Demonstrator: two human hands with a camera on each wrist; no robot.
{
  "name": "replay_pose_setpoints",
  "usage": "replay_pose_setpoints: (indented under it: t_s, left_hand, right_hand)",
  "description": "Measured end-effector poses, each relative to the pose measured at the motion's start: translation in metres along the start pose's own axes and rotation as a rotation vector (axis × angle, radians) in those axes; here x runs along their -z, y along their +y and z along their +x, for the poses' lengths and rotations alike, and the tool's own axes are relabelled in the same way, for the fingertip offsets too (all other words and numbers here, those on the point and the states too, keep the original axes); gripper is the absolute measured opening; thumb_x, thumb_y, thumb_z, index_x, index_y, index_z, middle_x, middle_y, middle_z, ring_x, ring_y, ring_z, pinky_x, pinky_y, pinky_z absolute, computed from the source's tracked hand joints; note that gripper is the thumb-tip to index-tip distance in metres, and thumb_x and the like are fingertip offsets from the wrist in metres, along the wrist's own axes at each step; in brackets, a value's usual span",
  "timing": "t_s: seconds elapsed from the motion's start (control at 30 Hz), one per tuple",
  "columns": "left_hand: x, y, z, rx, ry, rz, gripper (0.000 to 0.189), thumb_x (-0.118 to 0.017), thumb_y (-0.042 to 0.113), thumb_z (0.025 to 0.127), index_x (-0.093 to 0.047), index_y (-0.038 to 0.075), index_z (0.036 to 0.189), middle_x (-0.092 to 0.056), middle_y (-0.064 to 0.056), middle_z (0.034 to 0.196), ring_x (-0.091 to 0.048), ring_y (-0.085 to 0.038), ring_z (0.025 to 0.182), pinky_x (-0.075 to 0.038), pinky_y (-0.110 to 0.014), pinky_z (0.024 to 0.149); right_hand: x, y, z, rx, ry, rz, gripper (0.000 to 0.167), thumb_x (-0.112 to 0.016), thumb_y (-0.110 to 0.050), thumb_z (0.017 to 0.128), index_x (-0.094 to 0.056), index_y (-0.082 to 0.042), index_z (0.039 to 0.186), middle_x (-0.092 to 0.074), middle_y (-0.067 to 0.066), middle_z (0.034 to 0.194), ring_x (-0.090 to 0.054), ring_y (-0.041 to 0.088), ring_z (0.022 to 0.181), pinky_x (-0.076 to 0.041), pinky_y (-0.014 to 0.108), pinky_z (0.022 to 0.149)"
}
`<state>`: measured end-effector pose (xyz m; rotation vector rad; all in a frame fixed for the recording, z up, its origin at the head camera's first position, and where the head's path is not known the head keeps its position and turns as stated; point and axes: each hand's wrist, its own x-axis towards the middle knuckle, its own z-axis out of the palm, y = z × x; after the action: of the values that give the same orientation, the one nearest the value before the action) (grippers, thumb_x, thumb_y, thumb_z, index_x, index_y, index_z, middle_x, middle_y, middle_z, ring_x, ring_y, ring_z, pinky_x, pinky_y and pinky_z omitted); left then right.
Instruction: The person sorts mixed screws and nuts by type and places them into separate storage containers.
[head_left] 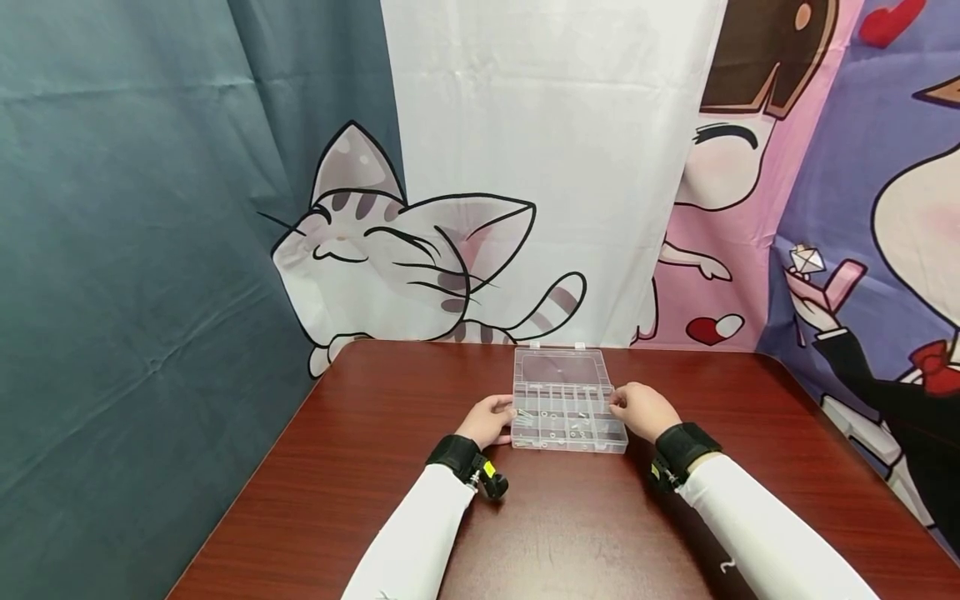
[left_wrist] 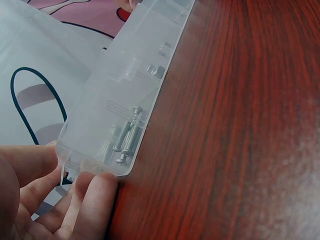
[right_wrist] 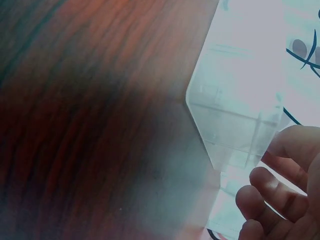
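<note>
A clear plastic organizer box (head_left: 567,445) lies on the table with its lid (head_left: 558,369) folded open toward the wall. Inside its divided compartments are silver screws (left_wrist: 129,137) at the left end and hex nuts (left_wrist: 156,70) farther right, with small rings (head_left: 553,415) in other cells. My left hand (head_left: 486,422) grips the left end, its thumb and fingers around the corner. At the right side, my right hand (head_left: 643,410) pinches the rim near the hinge between thumb and forefinger. The other fingers (right_wrist: 252,197) of that hand curl loosely beside the box.
The dark red wooden table (head_left: 375,467) runs back to a printed cloth backdrop (head_left: 600,167) with cartoon figures. A teal cloth (head_left: 135,250) hangs along the left side. Each wrist wears a black strap (head_left: 457,455) with a small camera.
</note>
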<state>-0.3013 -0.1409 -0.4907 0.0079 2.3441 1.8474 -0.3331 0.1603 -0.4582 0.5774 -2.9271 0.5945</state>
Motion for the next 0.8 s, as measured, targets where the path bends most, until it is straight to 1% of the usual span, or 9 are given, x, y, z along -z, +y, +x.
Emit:
replay_pose_setpoints:
  t_s: [0.2,0.3,0.43,0.6,0.73,0.8]
  left_hand:
    - [0.0,0.001,0.0,0.007,0.001,0.001,0.043,-0.056,0.014,0.102,-0.05,0.005,0.143,-0.061,-0.013,0.128,-0.064,-0.022,0.104,-0.059,-0.034,0.076]
    - [0.0,0.002,0.001,0.003,0.0,-0.008,0.042,-0.056,0.014,0.102,-0.05,0.005,0.143,-0.061,-0.013,0.127,-0.064,-0.022,0.104,-0.059,-0.034,0.076]
    - [0.0,0.002,0.003,-0.003,-0.007,-0.009,0.042,-0.056,0.013,0.102,-0.05,0.004,0.143,-0.061,-0.014,0.127,-0.065,-0.022,0.102,-0.059,-0.034,0.075]
    - [0.001,0.0,0.001,0.004,-0.016,0.002,0.043,-0.055,0.014,0.103,-0.049,0.004,0.144,-0.06,-0.014,0.128,-0.064,-0.023,0.104,-0.059,-0.035,0.076]
    - [0.002,-0.002,-0.001,0.02,-0.03,-0.013,0.043,-0.054,0.014,0.103,-0.047,0.003,0.144,-0.058,-0.016,0.131,-0.063,-0.025,0.107,-0.059,-0.037,0.077]
    - [0.003,-0.003,-0.002,0.022,-0.038,-0.02,0.043,-0.054,0.013,0.103,-0.047,0.002,0.144,-0.058,-0.017,0.132,-0.063,-0.026,0.108,-0.059,-0.038,0.078]
  right_hand:
    - [0.0,-0.002,-0.001,-0.032,-0.005,0.027,0.008,-0.073,-0.015,0.09,-0.076,-0.007,0.089,-0.064,0.006,0.084,-0.054,0.022,0.075,-0.054,0.044,0.078]
    - [0.001,-0.003,-0.001,-0.035,0.0,0.036,0.008,-0.073,-0.015,0.09,-0.076,-0.007,0.089,-0.063,0.006,0.082,-0.053,0.023,0.074,-0.053,0.043,0.077]
    - [0.002,-0.002,-0.003,-0.031,0.006,0.042,0.007,-0.072,-0.014,0.09,-0.074,-0.008,0.086,-0.061,0.005,0.08,-0.052,0.022,0.074,-0.05,0.04,0.073]
    - [-0.002,0.001,-0.007,-0.034,-0.001,0.083,0.008,-0.07,-0.014,0.09,-0.072,-0.008,0.085,-0.059,0.004,0.078,-0.052,0.021,0.073,-0.046,0.036,0.068]
    - [-0.008,0.004,-0.01,-0.042,-0.006,0.117,0.009,-0.07,-0.016,0.091,-0.074,-0.009,0.088,-0.06,0.003,0.079,-0.052,0.02,0.073,-0.047,0.035,0.068]
    - [-0.01,0.004,-0.013,-0.04,-0.008,0.134,0.009,-0.07,-0.017,0.091,-0.075,-0.009,0.09,-0.061,0.004,0.08,-0.052,0.021,0.074,-0.048,0.036,0.069]
